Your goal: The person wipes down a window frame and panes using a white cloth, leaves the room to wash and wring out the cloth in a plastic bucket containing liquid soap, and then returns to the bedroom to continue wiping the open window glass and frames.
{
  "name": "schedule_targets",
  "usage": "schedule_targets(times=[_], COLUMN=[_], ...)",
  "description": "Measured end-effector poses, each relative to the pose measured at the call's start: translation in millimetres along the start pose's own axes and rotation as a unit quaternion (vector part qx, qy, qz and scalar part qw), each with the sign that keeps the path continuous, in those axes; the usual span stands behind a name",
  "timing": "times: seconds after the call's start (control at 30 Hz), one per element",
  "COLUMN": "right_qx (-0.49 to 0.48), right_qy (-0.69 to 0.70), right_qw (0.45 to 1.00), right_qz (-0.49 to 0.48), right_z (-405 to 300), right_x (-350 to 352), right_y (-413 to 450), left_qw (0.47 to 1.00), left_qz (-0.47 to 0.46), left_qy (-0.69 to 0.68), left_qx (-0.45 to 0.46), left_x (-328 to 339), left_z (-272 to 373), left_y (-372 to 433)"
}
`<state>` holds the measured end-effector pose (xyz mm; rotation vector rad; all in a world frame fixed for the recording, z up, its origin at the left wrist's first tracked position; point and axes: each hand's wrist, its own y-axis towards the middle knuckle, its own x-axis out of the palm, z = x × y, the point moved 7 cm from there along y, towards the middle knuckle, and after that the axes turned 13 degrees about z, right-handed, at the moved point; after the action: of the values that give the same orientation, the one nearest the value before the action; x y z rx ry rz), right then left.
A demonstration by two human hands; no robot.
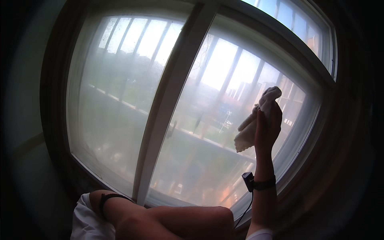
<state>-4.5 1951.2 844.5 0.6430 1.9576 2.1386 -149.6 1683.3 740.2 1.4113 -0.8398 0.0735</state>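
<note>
My right hand (270,126) is raised against the right window pane (207,147) and grips a pale, fluffy cloth (247,135). The cloth is bunched, with one folded end above the fingers and a loose part hanging to the left. Around my right wrist sits a black strap (264,183) carrying a small dark device (247,181), from which a thin cable (248,207) runs down. I cannot make out my left hand. Bare bent limbs (186,220) cross the bottom of the view, beside a white garment (90,219) and a black band (103,204).
A pale upright frame bar (165,99) divides the right pane from the hazy left pane (117,105). An upper pane (288,18) lies beyond the crossbar (279,39). Bars and a rail show through the glass. Dark wall surrounds the frame.
</note>
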Motion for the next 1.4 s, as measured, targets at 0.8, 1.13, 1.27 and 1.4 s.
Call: schedule_targets(times=[0.8,1.13,1.27,1.4], right_qx=[-0.470,-0.326,-0.379,-0.352], right_qy=[-0.287,-0.246,-0.235,-0.343], right_qw=[0.832,0.913,0.895,0.871], right_qz=[0.070,-0.016,0.018,-0.014], right_z=[-71,-26,18,87], right_x=[233,167,95,60], right_y=[176,197,218,217], left_qw=[0.917,0.562,0.549,0.439], left_qz=[-0.071,-0.078,-0.040,0.004], left_qy=[0.390,0.819,0.826,0.889], left_qx=[-0.051,0.082,0.121,0.128], left_x=[-214,-264,-273,-279], left_z=[-2,-116,-132,-128], left_y=[72,25,14,13])
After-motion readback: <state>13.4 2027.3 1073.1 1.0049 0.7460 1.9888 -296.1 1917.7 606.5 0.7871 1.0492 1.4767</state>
